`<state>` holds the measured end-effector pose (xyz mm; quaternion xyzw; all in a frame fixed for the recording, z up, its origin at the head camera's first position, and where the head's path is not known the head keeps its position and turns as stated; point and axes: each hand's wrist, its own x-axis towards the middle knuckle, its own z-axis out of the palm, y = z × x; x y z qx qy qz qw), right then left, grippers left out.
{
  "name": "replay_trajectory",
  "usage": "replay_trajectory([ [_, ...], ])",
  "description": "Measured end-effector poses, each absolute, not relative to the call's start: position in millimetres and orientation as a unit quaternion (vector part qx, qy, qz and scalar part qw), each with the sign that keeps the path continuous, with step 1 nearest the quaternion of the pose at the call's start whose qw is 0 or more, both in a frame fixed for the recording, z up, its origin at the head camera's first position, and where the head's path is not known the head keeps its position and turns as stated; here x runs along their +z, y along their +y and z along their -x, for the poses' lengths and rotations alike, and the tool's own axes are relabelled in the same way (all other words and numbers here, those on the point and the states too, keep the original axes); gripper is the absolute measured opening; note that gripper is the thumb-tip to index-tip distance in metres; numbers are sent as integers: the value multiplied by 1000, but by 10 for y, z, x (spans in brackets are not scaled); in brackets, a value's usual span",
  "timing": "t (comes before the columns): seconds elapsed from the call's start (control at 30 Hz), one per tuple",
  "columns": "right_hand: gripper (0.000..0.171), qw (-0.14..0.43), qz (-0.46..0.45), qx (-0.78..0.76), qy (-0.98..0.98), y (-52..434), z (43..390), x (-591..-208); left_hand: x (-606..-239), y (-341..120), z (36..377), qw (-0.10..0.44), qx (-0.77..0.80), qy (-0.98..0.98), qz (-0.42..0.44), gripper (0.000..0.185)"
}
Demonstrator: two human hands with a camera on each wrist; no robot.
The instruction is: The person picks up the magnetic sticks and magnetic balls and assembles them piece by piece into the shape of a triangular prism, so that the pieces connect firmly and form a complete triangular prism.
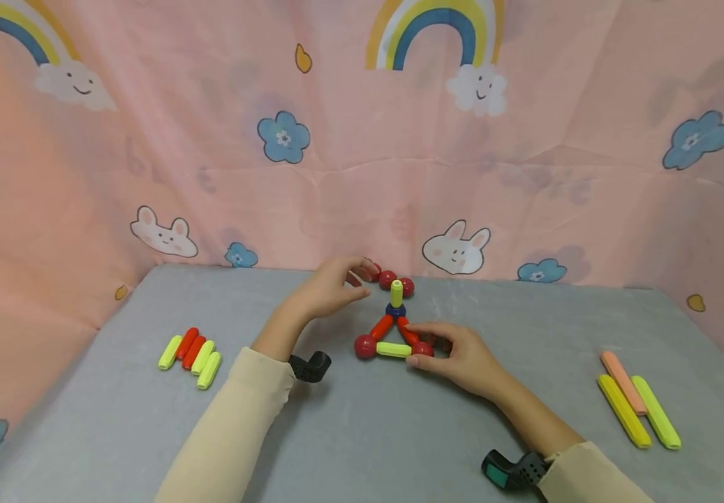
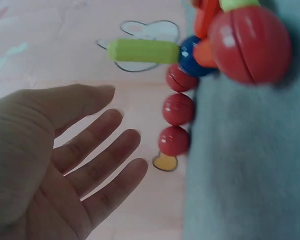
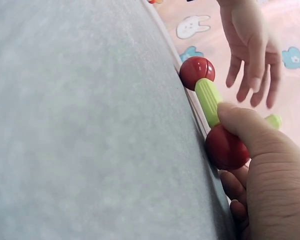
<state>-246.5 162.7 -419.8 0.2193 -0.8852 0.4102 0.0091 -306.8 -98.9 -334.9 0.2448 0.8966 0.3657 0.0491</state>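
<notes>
- The right hand (image 1: 462, 356) pinches the red ball (image 1: 423, 348) at one corner of a triangle of magnetic sticks (image 1: 393, 335), mid-table on the grey table (image 1: 362, 433).
- The left hand (image 1: 330, 286) hovers with fingers spread and relaxed, holding nothing, just beside a row of loose red balls (image 1: 393, 279) behind the triangle.
- A yellow-green stick (image 1: 396, 293) stands upright on the blue ball (image 1: 396, 310) at the far corner.
</notes>
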Motion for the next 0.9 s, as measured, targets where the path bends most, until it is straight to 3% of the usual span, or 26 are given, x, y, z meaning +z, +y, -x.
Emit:
replay_trajectory([
  [0.37,43,1,-213,409,-887,1645,2462,-4172,-3392,-893,3400,26,281,939,-195,31],
  [0.7,42,-4,-211,421,-882,1626,2441,-4184,-3554,-761,3634,47,206,949,-236,50],
  [0.9,42,3,-210,422,-882,1650,2440,-4167,-3610,-691,3692,48,196,954,-220,41],
])
